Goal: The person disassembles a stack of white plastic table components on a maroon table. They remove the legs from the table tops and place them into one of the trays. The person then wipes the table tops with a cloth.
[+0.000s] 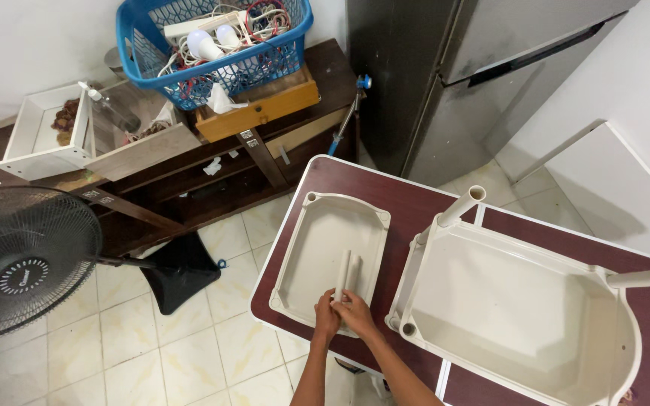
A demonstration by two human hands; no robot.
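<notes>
From the head camera, looking down, both hands meet at the near edge of a small cream plastic tray (317, 252) that lies flat on a dark red table (408, 203). The left hand (326, 316) is curled shut around the near end of a short cream tube (341, 275), and the right hand (356, 312) is curled shut around the near end of a second cream tube (353, 272) just beside the first. The two tubes touch side by side and point away from the person, resting inside the small tray. The two hands touch each other. To the right stands a bigger cream rack (520, 316) made of the same kind of trays, with a cream post (460, 207) sticking up at its far left corner and another post (645, 278) poking out on the right. On the left, a black fan (20, 259) stands on the pale tiled floor (212, 338). Behind it is a dark wooden shelf (212, 173) with a blue basket (216, 41) full of wires and light bulbs on top, and a white drawer (43, 131) beside it. A grey fridge (460, 75) stands at the back, near the far end of the table.
</notes>
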